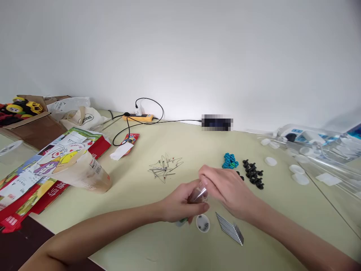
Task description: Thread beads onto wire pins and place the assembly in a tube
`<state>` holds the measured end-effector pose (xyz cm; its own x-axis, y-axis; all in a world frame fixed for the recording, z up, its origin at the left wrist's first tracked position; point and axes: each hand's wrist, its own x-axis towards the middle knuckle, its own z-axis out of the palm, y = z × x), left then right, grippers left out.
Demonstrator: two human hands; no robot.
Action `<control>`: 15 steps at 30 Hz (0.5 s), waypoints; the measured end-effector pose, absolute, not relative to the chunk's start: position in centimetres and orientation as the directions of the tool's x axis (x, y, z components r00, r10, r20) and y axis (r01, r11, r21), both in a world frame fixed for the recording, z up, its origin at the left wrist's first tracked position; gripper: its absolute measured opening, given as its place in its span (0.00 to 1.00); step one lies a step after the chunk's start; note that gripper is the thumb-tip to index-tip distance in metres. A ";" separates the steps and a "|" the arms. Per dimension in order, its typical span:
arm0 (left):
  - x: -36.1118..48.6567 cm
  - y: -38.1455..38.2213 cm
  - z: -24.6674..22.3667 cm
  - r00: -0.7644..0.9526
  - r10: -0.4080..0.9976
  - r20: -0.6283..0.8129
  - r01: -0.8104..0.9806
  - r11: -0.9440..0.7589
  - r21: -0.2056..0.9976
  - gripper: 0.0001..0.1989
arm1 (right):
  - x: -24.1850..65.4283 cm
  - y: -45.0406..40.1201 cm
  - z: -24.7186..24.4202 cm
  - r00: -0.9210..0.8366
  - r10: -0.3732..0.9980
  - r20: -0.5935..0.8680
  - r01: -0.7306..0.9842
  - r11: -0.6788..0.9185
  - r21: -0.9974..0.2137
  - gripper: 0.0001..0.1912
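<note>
My left hand is wrapped round a short clear plastic tube, held low over the table. At the tube's upper end my right hand has its fingers closed; what is between them, if anything, is hidden. Something green shows beneath my left hand. Just below the hands lies a round white lid with small dark bits in it. Beside it is a row of thin metal rods. Bent wire pieces with small beads lie beyond my left hand. Blue-green knobbly parts and black winged parts sit beyond my right hand.
White round caps and clear plastic tubes lie at the right. On the left stand a tilted-looking drink cup, a colourful bag and a cardboard box. A cable runs from the orange power strip along the wall.
</note>
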<state>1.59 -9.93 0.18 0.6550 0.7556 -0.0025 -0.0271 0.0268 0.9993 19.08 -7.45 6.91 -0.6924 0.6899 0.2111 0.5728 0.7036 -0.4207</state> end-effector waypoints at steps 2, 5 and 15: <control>-0.1 -10.4 0.0 0.734 0.677 -0.064 -0.089 0.189 0.978 0.12 | 18.5 -6.3 7.1 -0.703 0.661 0.264 0.521 0.731 -0.442 0.11; -2.8 -10.1 0.0 0.705 0.706 -0.070 -0.156 0.251 0.956 0.12 | 17.5 -3.7 7.4 -0.595 0.734 0.326 0.485 0.652 -0.583 0.10; -8.1 -5.8 0.9 0.043 0.989 0.142 -0.519 -0.100 0.849 0.20 | 15.3 -2.1 3.8 -0.707 0.707 -0.018 0.654 0.644 -0.397 0.12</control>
